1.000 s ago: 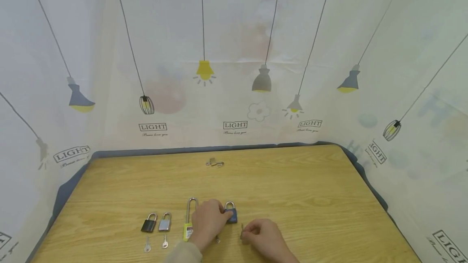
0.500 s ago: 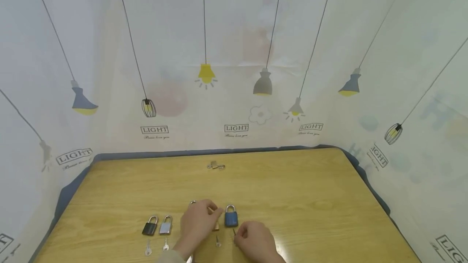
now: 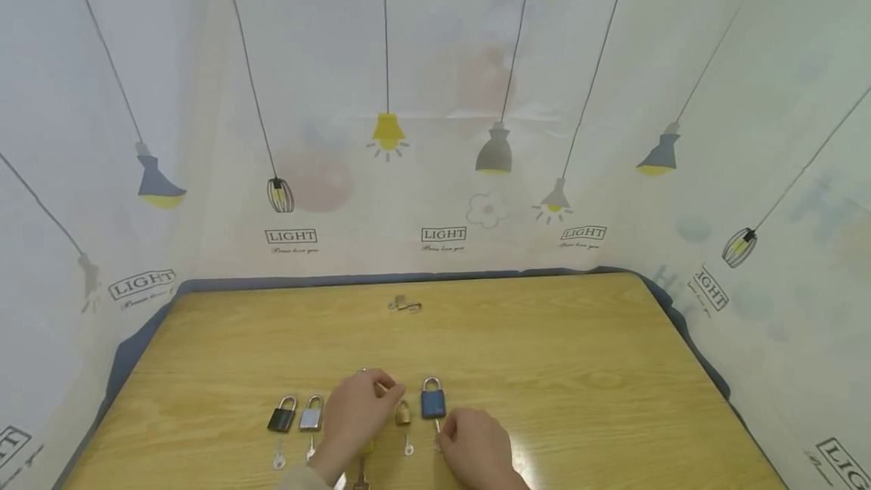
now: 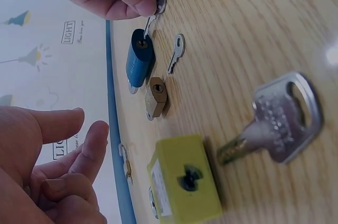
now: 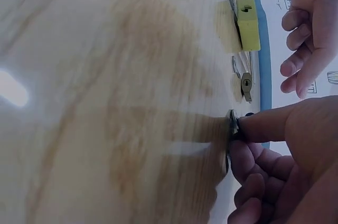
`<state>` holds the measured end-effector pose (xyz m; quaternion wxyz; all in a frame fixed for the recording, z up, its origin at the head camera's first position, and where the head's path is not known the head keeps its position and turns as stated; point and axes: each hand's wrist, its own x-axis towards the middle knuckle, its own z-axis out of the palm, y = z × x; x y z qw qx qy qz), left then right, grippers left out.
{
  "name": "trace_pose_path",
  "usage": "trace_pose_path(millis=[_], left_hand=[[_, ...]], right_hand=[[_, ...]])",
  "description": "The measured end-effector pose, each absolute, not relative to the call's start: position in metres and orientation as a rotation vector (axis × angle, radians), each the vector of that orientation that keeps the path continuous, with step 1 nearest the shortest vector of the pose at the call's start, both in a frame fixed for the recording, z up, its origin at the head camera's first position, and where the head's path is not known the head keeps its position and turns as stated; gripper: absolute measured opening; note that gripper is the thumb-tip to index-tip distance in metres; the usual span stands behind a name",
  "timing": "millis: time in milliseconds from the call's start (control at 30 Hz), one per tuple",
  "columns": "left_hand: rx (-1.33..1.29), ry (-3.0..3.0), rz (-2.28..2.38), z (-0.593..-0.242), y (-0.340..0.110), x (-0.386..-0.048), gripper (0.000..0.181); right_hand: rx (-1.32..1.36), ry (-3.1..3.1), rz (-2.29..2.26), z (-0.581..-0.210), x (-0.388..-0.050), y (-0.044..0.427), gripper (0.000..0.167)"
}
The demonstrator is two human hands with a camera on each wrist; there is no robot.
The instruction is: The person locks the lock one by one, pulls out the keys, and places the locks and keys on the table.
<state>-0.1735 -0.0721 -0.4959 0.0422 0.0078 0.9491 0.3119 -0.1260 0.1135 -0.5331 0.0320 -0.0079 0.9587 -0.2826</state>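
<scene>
My right hand [image 3: 476,446] pinches the round head of a small key [image 4: 160,3] just below the blue padlock [image 3: 432,403]. The key's blade points at the keyhole end of that padlock; whether its tip touches or only lies near the keyhole, I cannot tell. My left hand [image 3: 357,413] hovers over the yellow padlock [image 4: 190,182] with loosely bent fingers and nothing between them. To the left of the blue padlock lies a small brass padlock [image 3: 404,414], a loose key [image 3: 409,445] below it. A bigger key [image 4: 282,121] lies in front of the yellow padlock.
A black padlock [image 3: 282,416] and a silver padlock [image 3: 311,416] lie at the left, each with a key below. Another small padlock, its shackle open, lies at the back [image 3: 406,305] of the wooden table [image 3: 544,354]. A lamp-printed cloth [image 3: 340,134] surrounds the table.
My left hand has let go of the blue padlock and moved left. My right hand has brought its key leftward to just below the blue padlock.
</scene>
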Motion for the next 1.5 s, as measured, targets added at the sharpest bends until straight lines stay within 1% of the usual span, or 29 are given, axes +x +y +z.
trace_pose_path(millis=[400,767,1067,1200,1333,1500], left_hand=[[0.042,2.927,0.947,-0.494,-0.074,-0.174,0.022],[0.014,2.880,0.971,-0.491,-0.072,-0.175,0.027],[0.039,2.870,0.958,-0.490,-0.072,-0.180,0.022],[0.119,2.929,0.926,-0.488,-0.074,-0.187,0.018],[0.204,2.984,0.863,-0.487,-0.074,-0.199,0.021],[0.240,3.008,0.772,-0.485,-0.073,-0.218,0.024]], right_hand=[[0.011,2.991,-0.841,-0.535,-0.125,0.110,0.018],[-0.009,3.051,-0.829,-0.539,-0.125,0.111,0.016],[-0.003,2.984,-0.906,-0.536,-0.126,0.119,0.012],[0.008,2.990,-0.904,-0.531,-0.129,0.130,0.012],[0.005,2.985,-0.883,-0.524,-0.135,0.143,0.012],[0.020,2.995,-0.860,-0.522,-0.142,0.158,0.012]])
